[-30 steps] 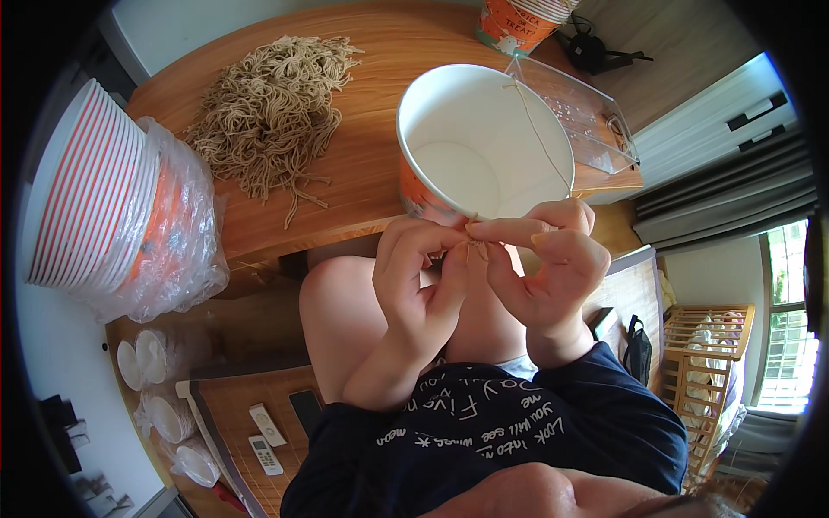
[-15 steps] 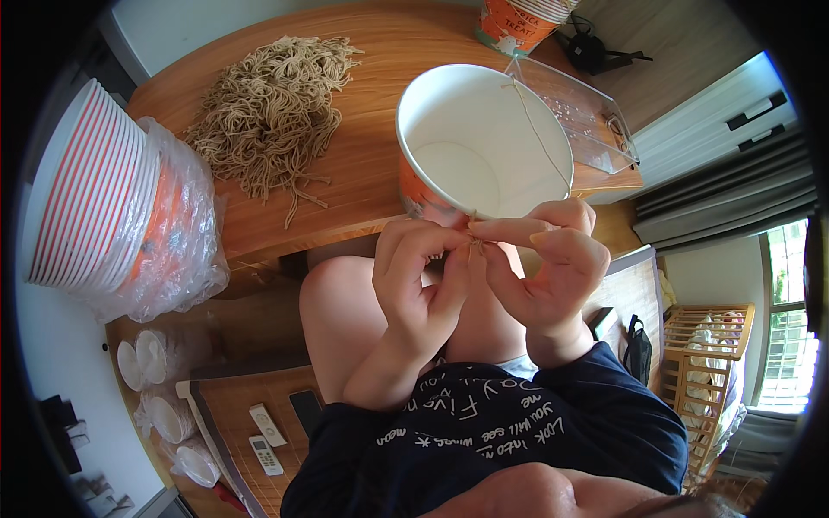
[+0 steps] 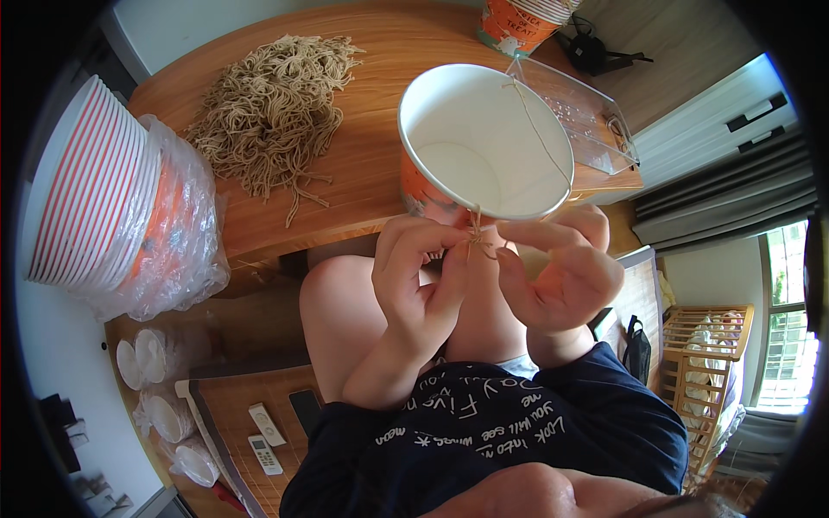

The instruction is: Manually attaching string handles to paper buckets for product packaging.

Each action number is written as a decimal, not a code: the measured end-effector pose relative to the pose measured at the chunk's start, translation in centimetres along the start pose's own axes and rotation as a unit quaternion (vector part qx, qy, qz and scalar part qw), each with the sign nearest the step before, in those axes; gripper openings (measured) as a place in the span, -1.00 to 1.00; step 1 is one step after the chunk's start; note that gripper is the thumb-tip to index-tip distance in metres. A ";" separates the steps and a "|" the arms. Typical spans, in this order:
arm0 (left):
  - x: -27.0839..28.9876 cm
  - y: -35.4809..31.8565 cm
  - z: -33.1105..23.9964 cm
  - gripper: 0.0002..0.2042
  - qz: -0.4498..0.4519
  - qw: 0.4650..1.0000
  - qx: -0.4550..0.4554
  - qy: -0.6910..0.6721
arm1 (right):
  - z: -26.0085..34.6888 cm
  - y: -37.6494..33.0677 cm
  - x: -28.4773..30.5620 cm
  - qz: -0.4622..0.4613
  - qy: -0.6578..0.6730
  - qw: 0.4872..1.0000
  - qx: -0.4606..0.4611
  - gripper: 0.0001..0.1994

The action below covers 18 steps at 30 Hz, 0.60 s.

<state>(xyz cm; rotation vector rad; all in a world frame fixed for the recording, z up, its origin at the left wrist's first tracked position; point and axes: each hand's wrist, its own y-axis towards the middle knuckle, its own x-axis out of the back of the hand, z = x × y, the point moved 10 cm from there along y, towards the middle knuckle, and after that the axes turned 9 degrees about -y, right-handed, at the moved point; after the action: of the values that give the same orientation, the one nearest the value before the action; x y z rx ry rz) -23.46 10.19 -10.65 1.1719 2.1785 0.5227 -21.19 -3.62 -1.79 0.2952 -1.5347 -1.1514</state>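
Observation:
A large white-lined paper bucket (image 3: pixel 436 116) with an orange outside leans at the table's near edge, its mouth tilted toward me. One beige cord (image 3: pixel 537 129) runs across its opening from the far rim to the near right rim. At the near rim, a knotted bit of cord (image 3: pixel 477 229) hangs down. My left hand (image 3: pixel 413 268) pinches that knotted cord between thumb and forefinger. Just right of it, my right hand (image 3: pixel 566 276) has its thumb and forefinger spread beside the loose cord end, with nothing visibly gripped.
A heap of beige cords (image 3: pixel 272 112) lies on the wooden table (image 3: pixel 371 186). At left stands a plastic-wrapped stack of paper buckets (image 3: pixel 95 198). A clear tray (image 3: pixel 591 129) with small white bits sits far right, near another bucket stack (image 3: pixel 518 30). Two remotes (image 3: pixel 266 455) lie lower left.
My right thumb and forefinger have parted and drawn away to the right from the knot. My left hand keeps its pinch, and the bucket has barely shifted.

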 end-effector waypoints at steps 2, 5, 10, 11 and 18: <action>-0.3 0.0 -0.2 -0.86 0.007 1.000 -0.003 0.006 | 0.5 0.0 -0.4 0.042 -0.019 0.999 0.023 -0.54; -0.2 -0.1 0.1 -0.86 0.002 1.000 0.007 -0.004 | 0.5 -0.3 0.0 -0.012 0.009 1.000 0.025 -0.55; -0.4 -0.1 0.1 -0.85 0.008 1.000 0.007 -0.003 | 0.1 -0.7 -0.5 -0.044 0.005 0.999 0.028 -0.55; -0.4 -0.1 0.1 -0.85 0.010 1.000 0.006 -0.001 | 0.1 -0.6 -0.4 -0.044 0.006 0.999 0.028 -0.55; -0.6 0.0 -0.2 -0.84 0.013 1.000 -0.006 0.000 | -0.6 -1.1 -0.5 -0.036 -0.015 0.999 0.019 -0.51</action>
<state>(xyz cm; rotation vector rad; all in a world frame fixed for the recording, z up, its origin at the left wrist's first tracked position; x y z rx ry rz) -23.30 9.68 -10.30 1.1957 2.1606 0.5467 -20.90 -4.11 -3.06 0.3626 -1.5842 -1.1895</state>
